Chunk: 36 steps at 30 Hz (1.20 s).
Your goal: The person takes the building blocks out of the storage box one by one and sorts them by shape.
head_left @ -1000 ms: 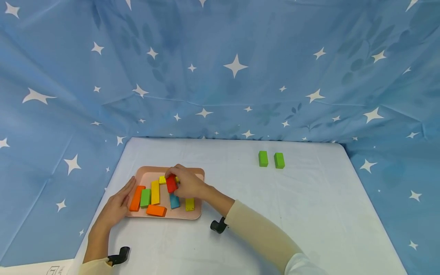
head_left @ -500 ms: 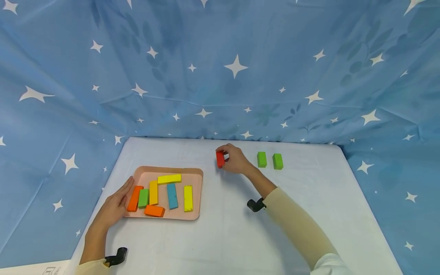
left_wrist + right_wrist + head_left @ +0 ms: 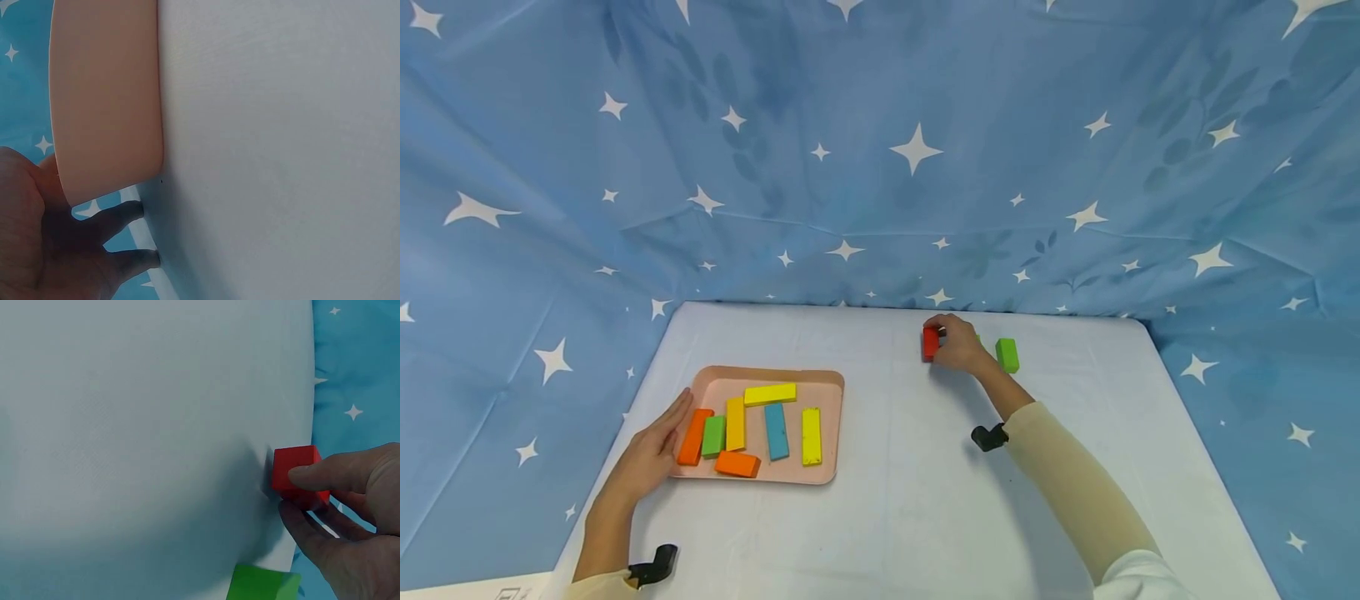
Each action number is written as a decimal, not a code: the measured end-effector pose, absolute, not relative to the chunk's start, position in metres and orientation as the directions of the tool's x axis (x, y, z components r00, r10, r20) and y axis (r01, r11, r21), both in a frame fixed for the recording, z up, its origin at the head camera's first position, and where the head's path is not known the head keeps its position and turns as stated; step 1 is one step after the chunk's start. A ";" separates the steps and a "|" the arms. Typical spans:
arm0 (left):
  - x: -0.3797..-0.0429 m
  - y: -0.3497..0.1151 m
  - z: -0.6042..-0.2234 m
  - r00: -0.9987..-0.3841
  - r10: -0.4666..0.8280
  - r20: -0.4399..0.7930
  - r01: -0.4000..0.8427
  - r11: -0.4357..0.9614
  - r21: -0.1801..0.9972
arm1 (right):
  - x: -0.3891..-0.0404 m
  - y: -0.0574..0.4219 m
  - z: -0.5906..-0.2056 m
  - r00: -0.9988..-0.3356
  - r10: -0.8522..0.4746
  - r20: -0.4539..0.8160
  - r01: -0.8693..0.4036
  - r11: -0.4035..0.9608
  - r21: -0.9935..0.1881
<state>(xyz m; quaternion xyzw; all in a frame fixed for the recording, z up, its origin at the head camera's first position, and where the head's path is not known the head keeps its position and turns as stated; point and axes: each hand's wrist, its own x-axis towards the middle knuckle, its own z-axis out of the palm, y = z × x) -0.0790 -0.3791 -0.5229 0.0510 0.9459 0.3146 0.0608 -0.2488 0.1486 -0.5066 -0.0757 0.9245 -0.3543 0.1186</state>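
My right hand (image 3: 961, 346) pinches a red block (image 3: 930, 343) between thumb and fingers, at the far side of the white table. In the right wrist view the thumb lies over the red block (image 3: 284, 461), with fingers under it. A green block (image 3: 261, 585) is close by; in the head view my hand mostly hides it. Farther right lies another green block (image 3: 1007, 356). My left hand (image 3: 643, 462) rests with straight fingers along the left end of a pink tray (image 3: 793, 473). The left wrist view shows the tray's outer wall (image 3: 109, 94) beside that hand.
Inside the tray lie several blocks, among them a blue block (image 3: 777, 432), a yellow block (image 3: 811, 436) and an orange block (image 3: 737, 464). A blue star-patterned curtain (image 3: 865, 192) hangs behind the table (image 3: 880, 533).
My right hand has lifted the red block out of the tray and carried it right, to beside the green blocks. The left hand stays at the tray's end.
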 end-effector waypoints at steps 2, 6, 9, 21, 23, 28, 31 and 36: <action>-0.078 -0.379 -0.523 -0.988 0.134 -0.079 0.060 0.800 0.596 | -0.249 0.151 -0.510 -0.960 -0.222 -0.169 -0.051 0.736 -0.675; -0.079 -0.378 -0.524 -0.988 0.131 -0.081 0.057 0.800 0.597 | -0.249 0.154 -0.514 -0.959 -0.222 -0.178 -0.046 0.738 -0.673; -0.079 -0.378 -0.524 -0.988 0.132 -0.076 0.060 0.797 0.601 | -0.248 0.155 -0.514 -0.959 -0.213 -0.188 -0.032 0.738 -0.674; -0.079 -0.378 -0.522 -0.987 0.136 -0.081 0.058 0.788 0.613 | -0.247 0.161 -0.515 -0.958 -0.217 -0.186 -0.034 0.733 -0.680; -0.079 -0.378 -0.521 -0.988 0.131 -0.086 0.051 0.789 0.612 | -0.247 0.162 -0.516 -0.958 -0.220 -0.185 -0.037 0.733 -0.679; -0.079 -0.379 -0.521 -0.987 0.127 -0.103 0.038 0.788 0.615 | -0.246 0.161 -0.516 -0.958 -0.217 -0.189 -0.035 0.738 -0.674; -0.079 -0.380 -0.521 -0.986 0.127 -0.108 0.034 0.788 0.615 | -0.246 0.160 -0.516 -0.957 -0.214 -0.195 -0.028 0.741 -0.671; -0.080 -0.381 -0.521 -0.986 0.131 -0.103 0.042 0.794 0.606 | -0.245 0.159 -0.515 -0.957 -0.205 -0.207 -0.018 0.751 -0.660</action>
